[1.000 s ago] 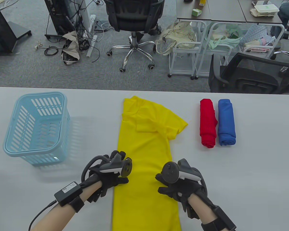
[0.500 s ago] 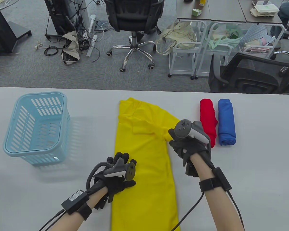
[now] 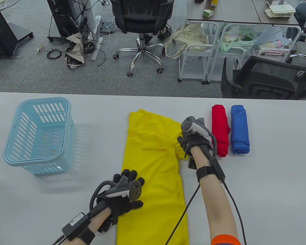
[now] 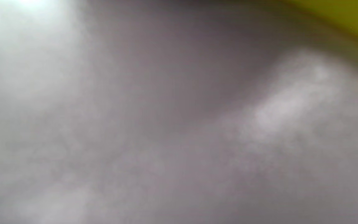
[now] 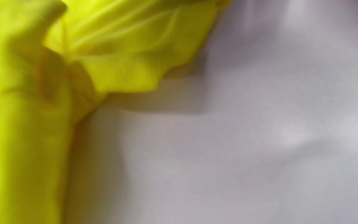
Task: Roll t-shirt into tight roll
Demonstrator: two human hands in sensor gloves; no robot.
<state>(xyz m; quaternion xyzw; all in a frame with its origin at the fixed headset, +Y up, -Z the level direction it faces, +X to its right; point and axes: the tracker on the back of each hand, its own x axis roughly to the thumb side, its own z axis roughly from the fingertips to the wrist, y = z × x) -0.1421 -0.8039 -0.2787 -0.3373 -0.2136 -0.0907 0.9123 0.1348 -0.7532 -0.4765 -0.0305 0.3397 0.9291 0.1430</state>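
Pale blue plastic forms the slatted laundry basket (image 3: pixel 38 135) standing upright near the tabletop's left edge; what shows of its inside through the open top is bare slats and floor. To its right, by the near edge, the left hand (image 3: pixel 122 197) lies palm down with its fingers (image 3: pixel 132 176) spread flat, pressing on the left border of the yellow t-shirt (image 3: pixel 153 178); the forearm comes in from the bottom edge at a slant toward the right, tracker on the back of the hand. It pins the cloth rather than grasping it. The left wrist view is blurred, showing only grey table (image 4: pixel 166 140) and a sliver of yellow cloth (image 4: pixel 346 15) at the top right corner.

The t-shirt lies flat in the middle of the tabletop (image 3: pixel 270 191), folded into a long strip that runs from its collar toward the far edge down past the near edge. The right hand (image 3: pixel 193 143) is stretched forward with its arm nearly straight, on the right sleeve (image 3: pixel 179 150), which is bunched beneath it; whether the fingers pinch the sleeve or only rest on it cannot be told. The right wrist view shows the crumpled sleeve (image 5: pixel 129 62) lifted a little off the table (image 5: pixel 244 140), casting a shadow.

Just right of that hand lies a red rolled shirt (image 3: pixel 220 130), and touching it a blue rolled shirt (image 3: pixel 239 130), both lengthwise toward the far edge
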